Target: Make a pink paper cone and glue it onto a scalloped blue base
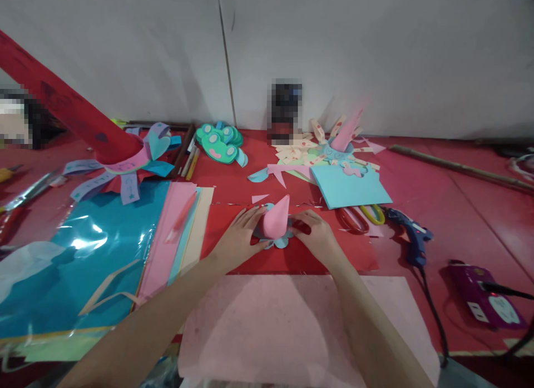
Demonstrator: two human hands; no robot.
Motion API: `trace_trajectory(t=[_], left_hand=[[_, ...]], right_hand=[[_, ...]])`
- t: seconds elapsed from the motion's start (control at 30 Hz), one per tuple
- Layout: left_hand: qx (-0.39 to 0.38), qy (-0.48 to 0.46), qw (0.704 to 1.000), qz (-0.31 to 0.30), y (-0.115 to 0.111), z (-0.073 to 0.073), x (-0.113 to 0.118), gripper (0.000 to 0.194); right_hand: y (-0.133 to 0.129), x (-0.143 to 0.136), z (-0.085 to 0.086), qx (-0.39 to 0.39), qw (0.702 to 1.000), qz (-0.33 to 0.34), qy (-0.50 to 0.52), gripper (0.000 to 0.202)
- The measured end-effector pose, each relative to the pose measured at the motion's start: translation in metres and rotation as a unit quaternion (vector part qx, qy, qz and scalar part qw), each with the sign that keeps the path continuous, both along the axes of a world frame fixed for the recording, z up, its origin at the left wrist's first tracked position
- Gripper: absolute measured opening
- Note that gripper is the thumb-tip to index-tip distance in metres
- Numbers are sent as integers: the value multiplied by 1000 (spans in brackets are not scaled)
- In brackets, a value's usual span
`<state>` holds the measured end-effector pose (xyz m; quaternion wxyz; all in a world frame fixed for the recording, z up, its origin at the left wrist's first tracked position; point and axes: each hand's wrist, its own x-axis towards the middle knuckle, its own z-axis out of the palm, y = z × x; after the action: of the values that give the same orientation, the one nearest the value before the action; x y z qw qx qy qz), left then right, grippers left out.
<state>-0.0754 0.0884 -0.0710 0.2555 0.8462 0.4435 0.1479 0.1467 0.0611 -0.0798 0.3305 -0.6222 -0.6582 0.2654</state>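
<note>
Both hands of the person are at the workpiece, a pink paper cone [276, 220] with a blue scalloped paper base [282, 243]. The cone stands point up, its tip leaning slightly right, over a red sheet [237, 261] at the middle of the table [453, 224].

Left hand [244, 225]: holding the blue base at its left side, fingers along the rear and thumb at the front edge, moderately spread. Right hand [314, 231]: fingers bent, tips at the right edge of the base; whether they pinch it cannot be told.

Nearest the person, a pale pink sheet [267, 327] lies beneath the forearms. Right of the hands: light blue sheets [351, 188], a red loop handle [354, 221] and a yellow loop handle [377, 214] beside each other, then a blue glue gun [413, 238] with a cord. Farther right is a purple power box [486, 296], its indicator lit red.

At the rear stands a second pink cone [347, 133] on a blue band with cream paper strips around it. Rear left of the hands are green paper cutouts [219, 144]. At left, a long red paper cone [70, 104] leans out of a pink band [129, 161]; in front lies a blue sheet in clear wrapping [102, 265].
</note>
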Motion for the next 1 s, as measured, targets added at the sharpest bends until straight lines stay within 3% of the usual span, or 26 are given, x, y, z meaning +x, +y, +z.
trace_trajectory(t=[0.4, 0.6, 0.7, 1.0], left_hand=[[38, -74, 996, 37, -3, 4, -1, 58], [87, -188, 978, 25, -7, 14, -3, 23], [104, -189, 976, 15, -9, 16, -4, 10], [142, -179, 970, 78, -6, 8, -3, 7]], right_hand=[[-1, -1, 2, -1, 1000, 1, 11, 15], [0, 0, 2, -2, 1000, -1, 11, 15], [0, 0, 1, 2, 1000, -1, 15, 15], [-3, -2, 4, 3, 1000, -14, 23, 14]])
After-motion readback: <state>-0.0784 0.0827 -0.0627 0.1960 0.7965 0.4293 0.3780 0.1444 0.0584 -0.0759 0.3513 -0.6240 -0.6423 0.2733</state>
